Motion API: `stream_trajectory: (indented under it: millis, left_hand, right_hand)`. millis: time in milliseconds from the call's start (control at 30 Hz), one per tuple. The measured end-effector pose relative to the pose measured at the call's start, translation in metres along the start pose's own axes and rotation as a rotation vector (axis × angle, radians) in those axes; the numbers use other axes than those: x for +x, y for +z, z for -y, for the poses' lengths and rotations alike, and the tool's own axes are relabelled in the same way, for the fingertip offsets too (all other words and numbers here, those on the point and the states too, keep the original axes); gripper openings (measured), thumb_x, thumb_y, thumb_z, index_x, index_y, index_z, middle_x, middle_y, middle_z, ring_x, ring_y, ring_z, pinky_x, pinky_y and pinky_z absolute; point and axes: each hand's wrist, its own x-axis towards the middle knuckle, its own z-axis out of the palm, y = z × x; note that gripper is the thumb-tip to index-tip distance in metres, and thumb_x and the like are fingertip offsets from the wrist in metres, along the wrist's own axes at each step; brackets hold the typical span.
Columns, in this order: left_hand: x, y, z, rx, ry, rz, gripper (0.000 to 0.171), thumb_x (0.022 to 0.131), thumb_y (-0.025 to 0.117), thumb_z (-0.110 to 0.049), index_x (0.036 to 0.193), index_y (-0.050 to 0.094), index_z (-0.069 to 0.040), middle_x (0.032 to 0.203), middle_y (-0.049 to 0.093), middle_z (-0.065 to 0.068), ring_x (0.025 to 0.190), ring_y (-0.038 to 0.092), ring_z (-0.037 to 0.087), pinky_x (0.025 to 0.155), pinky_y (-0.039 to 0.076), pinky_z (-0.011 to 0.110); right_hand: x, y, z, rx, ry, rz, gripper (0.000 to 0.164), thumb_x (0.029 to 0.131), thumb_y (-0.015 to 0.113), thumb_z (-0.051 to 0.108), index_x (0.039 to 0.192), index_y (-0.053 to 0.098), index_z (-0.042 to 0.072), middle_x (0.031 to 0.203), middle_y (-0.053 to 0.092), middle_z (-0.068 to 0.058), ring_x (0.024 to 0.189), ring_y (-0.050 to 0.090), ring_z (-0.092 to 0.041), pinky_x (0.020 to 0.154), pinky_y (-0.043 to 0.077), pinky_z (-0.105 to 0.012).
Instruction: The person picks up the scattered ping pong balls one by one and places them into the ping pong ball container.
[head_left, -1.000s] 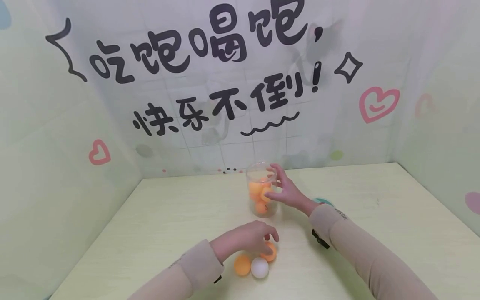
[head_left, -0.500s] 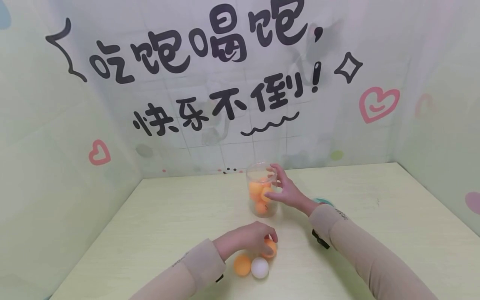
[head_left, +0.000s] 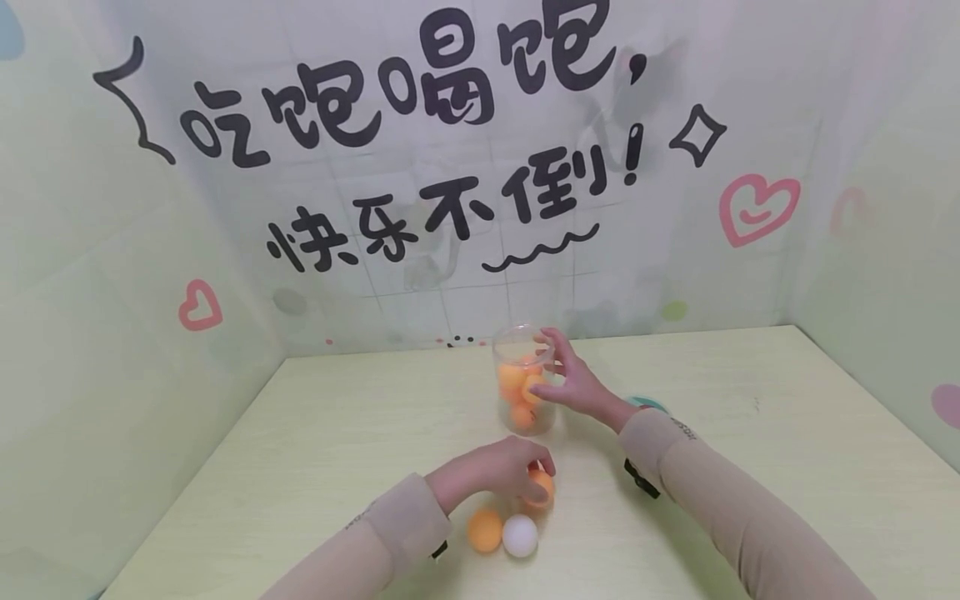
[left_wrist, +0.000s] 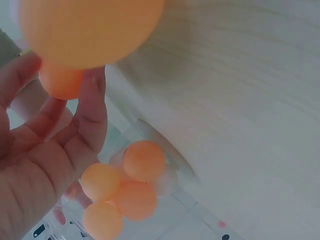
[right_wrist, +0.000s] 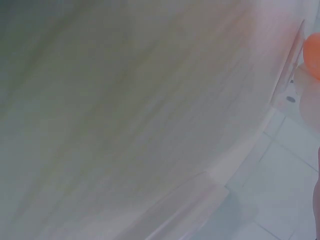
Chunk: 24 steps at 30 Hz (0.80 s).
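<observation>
One orange ball [head_left: 540,487] is pinched by the left hand [head_left: 491,471]. The clear jar [head_left: 522,379] is gripped by the right hand [head_left: 573,385], fingers curled round its side.

Orange ball [head_left: 542,486] pinched, seemingly just off the table; clear upright jar [head_left: 522,383] holds orange balls.

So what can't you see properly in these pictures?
- How many balls are in the clear jar: in the head view they overlap, and the right hand covers part of the jar.
- The teal thing: the right sleeve hides most of it in the head view.
- The right hand in the right wrist view: cut off at the edge, all blurred.
- The orange ball: the left hand's fingers partly cover it.
</observation>
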Motion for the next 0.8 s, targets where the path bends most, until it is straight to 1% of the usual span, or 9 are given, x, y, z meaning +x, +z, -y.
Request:
stream_trajectory:
  millis: [133,233,367,467,600,700,800]
  left_hand:
    - [0.001,-0.006,0.002,0.012,0.054,-0.043,0.022,0.077,0.070,-0.012,0.098,0.064,-0.009,0.086,0.057,-0.002,0.075,0.049,0.008,0.069,0.042,0.020]
    - [0.000,-0.011,0.004,0.011,0.084,-0.081,0.023,0.077,0.070,-0.011,0.099,0.064,-0.007,0.088,0.059,0.000,0.076,0.049,0.009,0.070,0.042,0.020]
    - [-0.001,-0.020,0.006,-0.014,0.086,-0.129,0.023,0.077,0.069,-0.010,0.098,0.063,-0.005,0.088,0.058,0.001,0.076,0.049,0.012,0.068,0.042,0.021]
    - [-0.003,-0.027,0.009,-0.035,0.092,-0.168,0.021,0.077,0.068,-0.008,0.097,0.062,-0.006,0.088,0.058,0.001,0.077,0.049,0.013,0.069,0.041,0.024]
    - [-0.005,-0.039,0.011,-0.068,0.087,-0.227,0.019,0.078,0.066,-0.005,0.097,0.061,-0.007,0.091,0.058,0.002,0.079,0.048,0.015,0.069,0.041,0.028]
    - [-0.006,-0.048,0.012,-0.083,0.068,-0.272,0.020,0.079,0.065,-0.005,0.099,0.062,-0.007,0.092,0.059,0.003,0.080,0.048,0.016,0.067,0.041,0.027]
    - [-0.007,-0.057,0.010,-0.090,0.062,-0.322,0.023,0.079,0.064,-0.003,0.102,0.062,-0.006,0.092,0.059,0.004,0.078,0.048,0.017,0.065,0.040,0.026]
  right_hand:
    - [0.000,-0.001,0.000,0.002,-0.001,0.000,0.079,0.079,0.067,0.000,0.139,0.016,-0.002,0.141,0.029,-0.024,0.123,0.036,-0.041,0.101,0.031,-0.053]
    - [0.004,0.000,-0.015,0.005,-0.015,-0.003,0.079,0.079,0.067,-0.001,0.139,0.016,-0.001,0.141,0.029,-0.023,0.123,0.036,-0.041,0.101,0.032,-0.053]
    - [0.010,0.001,-0.036,0.022,-0.036,-0.011,0.082,0.078,0.068,-0.001,0.140,0.016,0.003,0.142,0.028,-0.022,0.124,0.036,-0.039,0.100,0.033,-0.053]
    - [0.010,0.001,-0.036,0.029,-0.033,-0.015,0.083,0.078,0.070,0.002,0.141,0.016,0.006,0.142,0.029,-0.020,0.124,0.036,-0.037,0.101,0.033,-0.052]
    - [0.009,0.001,-0.037,0.019,-0.045,-0.015,0.082,0.078,0.070,0.005,0.140,0.017,0.004,0.142,0.030,-0.019,0.123,0.037,-0.037,0.100,0.034,-0.052]
    - [0.010,0.001,-0.037,0.011,-0.053,-0.013,0.081,0.078,0.069,0.004,0.139,0.016,0.003,0.142,0.029,-0.020,0.123,0.037,-0.038,0.099,0.035,-0.053]
    - [0.010,0.001,-0.036,0.013,-0.035,-0.012,0.082,0.078,0.070,0.003,0.140,0.016,0.004,0.142,0.029,-0.018,0.124,0.037,-0.037,0.100,0.034,-0.052]
